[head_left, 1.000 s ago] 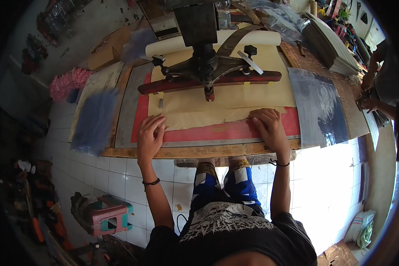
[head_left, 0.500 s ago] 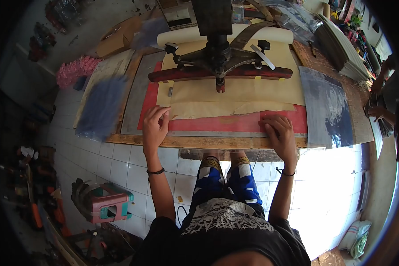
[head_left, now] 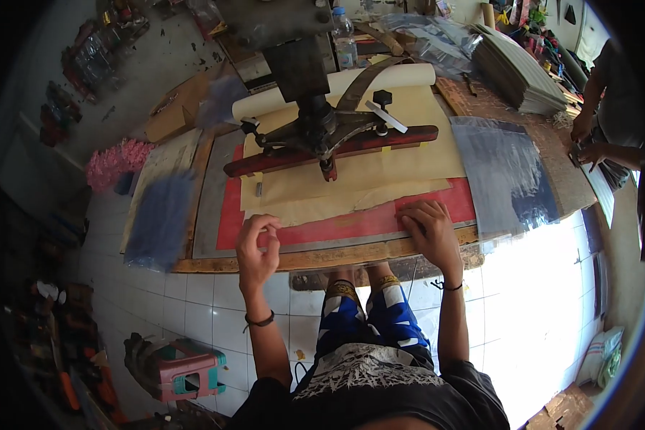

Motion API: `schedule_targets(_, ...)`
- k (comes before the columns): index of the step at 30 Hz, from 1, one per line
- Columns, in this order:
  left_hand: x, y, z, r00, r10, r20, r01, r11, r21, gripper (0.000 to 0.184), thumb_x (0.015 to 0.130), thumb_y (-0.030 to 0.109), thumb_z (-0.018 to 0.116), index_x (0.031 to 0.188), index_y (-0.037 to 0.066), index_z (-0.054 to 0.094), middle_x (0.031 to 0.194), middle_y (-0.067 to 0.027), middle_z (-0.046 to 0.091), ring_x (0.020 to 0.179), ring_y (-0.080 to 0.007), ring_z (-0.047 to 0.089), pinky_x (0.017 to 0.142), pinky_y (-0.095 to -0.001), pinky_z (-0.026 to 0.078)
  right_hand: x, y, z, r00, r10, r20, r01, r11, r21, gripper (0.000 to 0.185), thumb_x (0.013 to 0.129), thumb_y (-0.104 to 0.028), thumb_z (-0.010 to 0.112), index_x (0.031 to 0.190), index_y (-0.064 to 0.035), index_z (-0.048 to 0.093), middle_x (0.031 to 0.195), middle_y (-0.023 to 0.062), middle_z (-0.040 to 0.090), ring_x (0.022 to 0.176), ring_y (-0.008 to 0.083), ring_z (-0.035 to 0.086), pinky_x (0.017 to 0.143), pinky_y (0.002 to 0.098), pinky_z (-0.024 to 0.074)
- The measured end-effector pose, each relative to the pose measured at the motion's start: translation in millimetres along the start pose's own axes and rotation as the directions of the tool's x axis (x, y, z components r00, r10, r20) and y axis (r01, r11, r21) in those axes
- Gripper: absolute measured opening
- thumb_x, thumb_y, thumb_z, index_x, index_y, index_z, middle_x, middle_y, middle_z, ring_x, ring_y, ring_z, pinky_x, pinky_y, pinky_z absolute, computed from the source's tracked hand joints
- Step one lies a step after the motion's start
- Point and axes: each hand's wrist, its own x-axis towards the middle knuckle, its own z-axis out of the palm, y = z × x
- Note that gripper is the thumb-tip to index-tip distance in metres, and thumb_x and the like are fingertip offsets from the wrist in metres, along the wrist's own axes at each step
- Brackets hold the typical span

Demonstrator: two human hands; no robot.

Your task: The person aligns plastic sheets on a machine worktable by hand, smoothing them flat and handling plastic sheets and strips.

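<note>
Held left hand (head_left: 259, 251) and right hand (head_left: 431, 233) half-curled at red sheet (head_left: 371, 223) on table (head_left: 337, 255); couldn't tell whether pinching anything. Seemed to be aligning it; next likely needed light, even pressure.

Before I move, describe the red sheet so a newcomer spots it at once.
Find the dark metal arm over the table. Below it, tan paper ends in an uneven near edge, and the red sheet shows past that edge. Unlike the raised dark-red bar, it lies flat and looks brighter.
</note>
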Motion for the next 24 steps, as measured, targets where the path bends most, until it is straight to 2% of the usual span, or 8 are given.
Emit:
schedule_targets(4, 41, 124, 3, 0.883, 0.428, -0.194, -0.465, 0.857, -0.221, 0.035, 0.065, -0.007, 0.067, 0.096, 0.011, 0.067, 0.081, -0.0031, 0.072, 0.065, -0.0183, 0.065, 0.067, -0.0383, 0.048, -3, 4, 1, 1.000, 0.006, 0.017, -0.006, 1.000, 0.006, 0.012, 0.093, -0.011, 0.068, 0.101, -0.0036, 0.073, 0.102, 0.0088, 0.073, 0.101, 0.0308, 0.064, 0.098, 0.0442, 0.0456)
schedule_targets(6, 51, 183, -9, 0.804, 0.560, -0.199, -0.594, 0.773, -0.222, 0.014, 0.068, 0.013, 0.075, 0.082, 0.015, 0.070, 0.076, 0.0007, 0.067, 0.063, -0.0167, 0.059, 0.059, -0.0358, 0.046, 0, 4, 2, 1.000, 0.018, 0.025, -0.018, 1.000, 0.016, 0.012, 0.093, -0.011, 0.068, 0.101, -0.0035, 0.073, 0.101, 0.0092, 0.073, 0.100, 0.0310, 0.064, 0.097, 0.0441, 0.0456)
schedule_targets(8, 53, 212, -26, 0.759, 0.647, -0.078, -0.650, 0.744, -0.156, 0.024, 0.074, 0.009, 0.071, 0.093, 0.024, 0.067, 0.074, 0.0019, 0.061, 0.063, -0.0165, 0.051, 0.057, -0.0317, 0.041, -1, 3, 1, 0.999, 0.046, 0.024, -0.046, 0.998, 0.034, 0.012, 0.093, -0.011, 0.068, 0.101, -0.0032, 0.073, 0.100, 0.0096, 0.073, 0.099, 0.0313, 0.064, 0.096, 0.0442, 0.0456)
schedule_targets(9, 50, 217, -36, 0.778, 0.627, 0.042, -0.620, 0.777, -0.107, 0.047, 0.078, -0.004, 0.064, 0.110, 0.031, 0.064, 0.074, 0.0014, 0.058, 0.065, -0.0169, 0.045, 0.057, -0.0293, 0.036, -1, 3, 1, 0.999, 0.040, 0.012, -0.041, 0.999, 0.036, 0.012, 0.094, -0.011, 0.067, 0.101, -0.0029, 0.073, 0.098, 0.0103, 0.072, 0.097, 0.0317, 0.064, 0.095, 0.0443, 0.0457)
schedule_targets(10, 58, 214, -42, 0.721, 0.689, 0.077, -0.672, 0.721, -0.167, 0.037, 0.079, 0.007, 0.066, 0.110, 0.027, 0.066, 0.080, -0.0008, 0.061, 0.069, -0.0197, 0.051, 0.061, -0.0355, 0.041, -1, 5, 2, 0.999, 0.037, 0.014, -0.038, 0.999, 0.031, 0.012, 0.094, -0.011, 0.068, 0.101, -0.0028, 0.073, 0.098, 0.0104, 0.072, 0.097, 0.0318, 0.064, 0.095, 0.0444, 0.0459)
schedule_targets(12, 68, 210, -40, 0.709, 0.703, 0.050, -0.678, 0.700, -0.225, 0.034, 0.081, 0.010, 0.063, 0.111, 0.025, 0.066, 0.084, -0.0016, 0.062, 0.072, -0.0209, 0.051, 0.063, -0.0369, 0.041, -3, 8, 4, 0.999, 0.042, 0.009, -0.043, 0.999, 0.019, 0.012, 0.093, -0.011, 0.068, 0.101, -0.0025, 0.073, 0.098, 0.0107, 0.072, 0.097, 0.0320, 0.064, 0.094, 0.0446, 0.0462)
schedule_targets(20, 84, 204, -45, 0.692, 0.696, -0.191, -0.721, 0.661, -0.206, 0.032, 0.089, 0.023, 0.054, 0.119, 0.020, 0.065, 0.098, -0.0049, 0.064, 0.086, -0.0260, 0.053, 0.071, -0.0428, 0.040, -3, 3, 2, 1.000, 0.011, -0.014, -0.010, 1.000, 0.017, 0.012, 0.094, -0.010, 0.066, 0.098, -0.0010, 0.072, 0.101, 0.0114, 0.073, 0.097, 0.0334, 0.065, 0.091, 0.0441, 0.0465)
schedule_targets(24, 105, 206, -73, 0.613, 0.686, -0.392, -0.774, 0.622, -0.120, 0.036, 0.093, 0.030, 0.049, 0.123, 0.018, 0.065, 0.105, -0.0065, 0.065, 0.093, -0.0286, 0.054, 0.075, -0.0457, 0.039, -2, 4, 3, 1.000, -0.003, -0.017, 0.003, 1.000, 0.009, 0.012, 0.094, -0.010, 0.066, 0.098, -0.0008, 0.072, 0.101, 0.0111, 0.073, 0.097, 0.0334, 0.065, 0.091, 0.0444, 0.0468)
